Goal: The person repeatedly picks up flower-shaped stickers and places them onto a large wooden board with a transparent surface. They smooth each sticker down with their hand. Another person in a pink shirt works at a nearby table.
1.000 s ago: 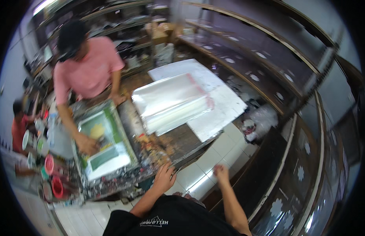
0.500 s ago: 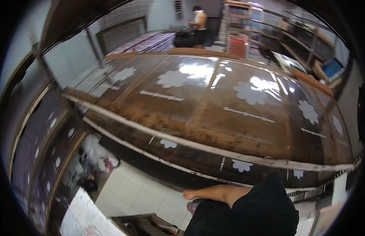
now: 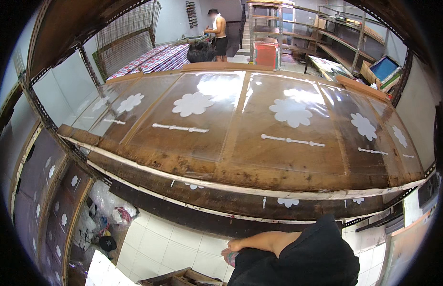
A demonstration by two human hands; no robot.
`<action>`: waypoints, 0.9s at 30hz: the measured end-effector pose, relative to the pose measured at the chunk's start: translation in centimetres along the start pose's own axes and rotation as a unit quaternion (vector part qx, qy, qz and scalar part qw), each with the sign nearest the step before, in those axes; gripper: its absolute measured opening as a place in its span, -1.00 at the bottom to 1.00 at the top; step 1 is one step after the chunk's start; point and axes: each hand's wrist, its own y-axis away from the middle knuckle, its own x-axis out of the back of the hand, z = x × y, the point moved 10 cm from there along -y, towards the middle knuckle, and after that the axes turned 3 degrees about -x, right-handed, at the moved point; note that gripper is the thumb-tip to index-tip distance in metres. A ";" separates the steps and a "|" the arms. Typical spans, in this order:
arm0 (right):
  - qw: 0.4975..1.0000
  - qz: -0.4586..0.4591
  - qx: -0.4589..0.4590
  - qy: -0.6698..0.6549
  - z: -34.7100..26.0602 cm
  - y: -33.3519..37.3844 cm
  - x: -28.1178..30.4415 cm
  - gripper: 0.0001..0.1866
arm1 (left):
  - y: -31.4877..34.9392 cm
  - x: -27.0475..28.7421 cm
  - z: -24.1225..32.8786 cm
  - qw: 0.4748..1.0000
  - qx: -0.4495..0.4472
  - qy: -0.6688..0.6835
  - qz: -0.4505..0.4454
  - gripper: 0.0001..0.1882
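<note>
My right arm hangs low from a black sleeve (image 3: 321, 243). At its end my right hand (image 3: 234, 245) is small and partly turned away, so its fingers cannot be made out. A foot with a colourful patch or strap (image 3: 229, 258) shows just beside it. My left hand is out of view. Ahead stretches a long brown wooden table (image 3: 221, 174) covered with glossy clear sheets. White flower shapes (image 3: 192, 104) and thin white bars with round dots (image 3: 181, 128) lie in rows across it. A lower tier (image 3: 236, 198) bears similar white shapes. My right hand is apart from the table.
A co-worker (image 3: 217, 27) stands far behind the table. Metal racks (image 3: 321, 31) fill the back right; colourful striped material (image 3: 154, 59) lies back left. Clear plastic bags (image 3: 102, 202) and a black cap (image 3: 107, 243) lie on the floor left. A wooden box (image 3: 181, 277) is below me.
The view has shifted, so the table and background sit further left, and the picture is sharper. My right arm keeps nearly the same hanging pose.
</note>
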 end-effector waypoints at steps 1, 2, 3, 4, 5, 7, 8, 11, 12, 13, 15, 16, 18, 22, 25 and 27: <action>1.000 0.012 0.005 -0.016 0.6 -0.7 -0.7 -0.59 | -0.1 0.0 0.8 1.000 -0.002 0.002 -0.015 -0.69; 0.999 0.024 0.016 -0.016 0.6 -1.5 -0.6 -0.61 | -0.3 -0.2 1.4 1.000 -0.005 0.003 -0.027 -0.68; 0.999 0.035 0.027 -0.019 0.0 -2.3 -0.7 -0.62 | -0.2 -1.2 1.0 0.999 -0.009 0.003 -0.038 -0.68; 0.998 0.047 0.037 -0.023 -0.5 -3.1 -0.8 -0.63 | -0.1 -2.1 0.7 0.999 -0.013 0.003 -0.050 -0.67; 0.997 0.056 0.049 -0.024 -1.5 -3.9 -1.1 -0.63 | -0.3 -2.0 0.8 0.998 -0.013 0.001 -0.062 -0.66; 0.994 0.072 0.076 -0.024 -3.4 -5.7 -1.3 -0.60 | -0.6 -1.8 0.9 0.996 -0.009 0.000 -0.084 -0.65; 0.981 0.100 0.146 -0.084 -5.7 -6.3 -0.2 -0.62 | -0.5 -1.2 0.2 0.996 0.012 -0.003 -0.092 -0.64; 0.939 0.103 0.284 -0.165 -11.5 -7.6 2.2 -0.69 | 0.1 1.9 -0.7 0.985 0.139 -0.008 -0.105 -0.62; 0.949 0.083 0.269 -0.145 -12.6 -8.3 3.0 -0.74 | -0.9 3.9 -0.1 0.974 0.199 -0.012 -0.105 -0.62; 0.990 -0.055 0.128 0.036 -11.4 -12.5 0.8 -0.73 | -0.8 4.2 1.1 0.942 0.251 0.028 -0.223 -0.60; 0.974 -0.071 0.194 0.093 -12.9 -11.9 1.9 -0.76 | 2.7 -2.1 -6.3 0.987 0.101 0.057 0.114 -0.64; 0.982 -0.132 0.071 -0.113 -12.1 -11.0 4.3 -0.78 | 0.6 -0.6 -3.3 0.991 0.086 0.034 0.099 -0.69; 0.974 -0.184 -0.018 -0.128 -12.7 -10.7 4.4 -0.84 | 0.0 0.3 -3.8 0.987 0.101 0.072 0.098 -0.71; 0.962 -0.258 -0.066 -0.069 -10.8 -13.0 2.0 -0.83 | 1.4 2.3 -4.3 0.949 0.208 0.168 0.166 -0.69; 0.953 -0.300 0.014 0.029 -12.3 -15.3 1.2 -0.80 | 2.1 6.4 -2.4 0.936 0.219 0.106 0.253 -0.63; 0.942 -0.331 0.045 0.043 -14.8 -15.6 1.1 -0.84 | 1.9 9.2 -1.8 0.925 0.240 0.085 0.281 -0.59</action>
